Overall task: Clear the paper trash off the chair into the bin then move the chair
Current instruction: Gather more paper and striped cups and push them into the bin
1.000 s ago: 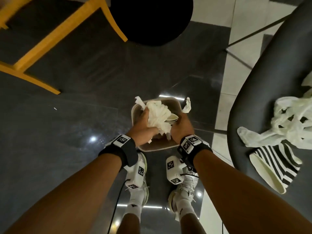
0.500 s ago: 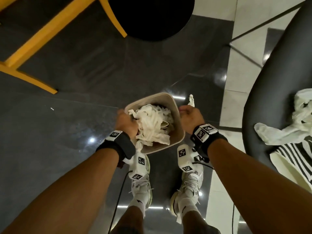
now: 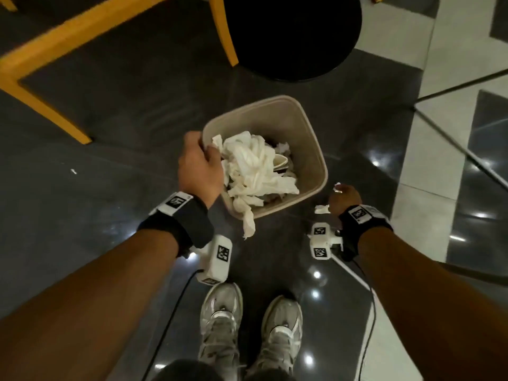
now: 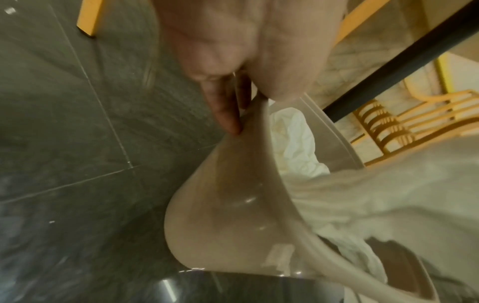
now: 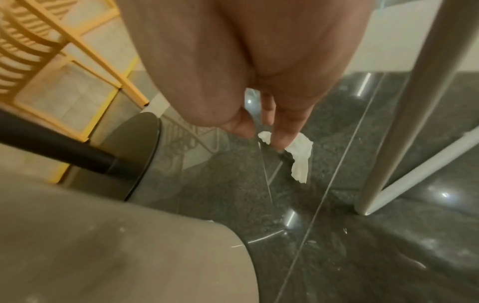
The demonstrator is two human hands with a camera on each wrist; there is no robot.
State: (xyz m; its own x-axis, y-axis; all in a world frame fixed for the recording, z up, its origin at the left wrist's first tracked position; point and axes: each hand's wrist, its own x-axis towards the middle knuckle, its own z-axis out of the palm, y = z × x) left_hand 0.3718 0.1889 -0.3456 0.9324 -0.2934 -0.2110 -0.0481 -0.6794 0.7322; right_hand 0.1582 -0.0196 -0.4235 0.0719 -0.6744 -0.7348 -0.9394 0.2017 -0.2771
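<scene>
On glossy dark tiles (image 3: 96, 215), left hand (image 3: 199, 167) gripping bin (image 3: 308, 149) rim, right hand (image 3: 345, 198) pinching paper scrap (image 5: 298, 151) (yellow chair legs (image 3: 49, 105) nearby).

Head cam overhead – wrists close, maybe sharing bin (image 3: 308, 138).

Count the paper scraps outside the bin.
1 scrap on the floor, at the right hand's fingertips beside the bin. A strip also hangs over the bin's near rim; others may be hidden.
</scene>
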